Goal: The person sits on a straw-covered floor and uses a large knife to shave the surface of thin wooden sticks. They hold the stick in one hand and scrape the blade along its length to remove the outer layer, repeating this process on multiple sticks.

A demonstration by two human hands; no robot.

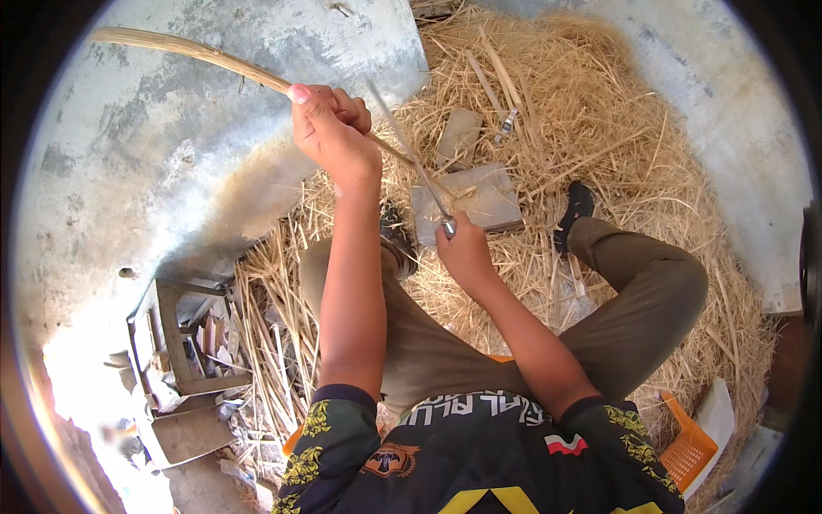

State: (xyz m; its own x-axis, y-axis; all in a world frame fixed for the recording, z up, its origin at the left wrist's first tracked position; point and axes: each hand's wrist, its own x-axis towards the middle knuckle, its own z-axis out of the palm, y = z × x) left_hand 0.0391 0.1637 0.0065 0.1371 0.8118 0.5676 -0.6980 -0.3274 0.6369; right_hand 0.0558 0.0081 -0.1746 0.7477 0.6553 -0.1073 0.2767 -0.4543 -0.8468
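My left hand point(338, 133) is raised and closed round a long pale bamboo stick point(197, 51), thumb along its top. The stick runs out to the upper left, and its other end slants down past the hand to a worn wooden block point(497, 193) on the floor. In my right hand point(467, 253), beside the block's near edge, is the handle of a knife point(432, 188). Its long narrow blade points up and to the left and crosses the lower part of the stick. Whether the edge touches the stick I cannot tell. Shavings lie on the block.
A thick heap of straw-like shavings point(651, 154) covers the floor around my legs. Beyond the block lie a smaller board point(461, 135) and a shiny metal piece point(507, 124). Left are loose sticks point(270, 300) and a wooden frame point(205, 334); an orange plastic item point(685, 454) lies lower right.
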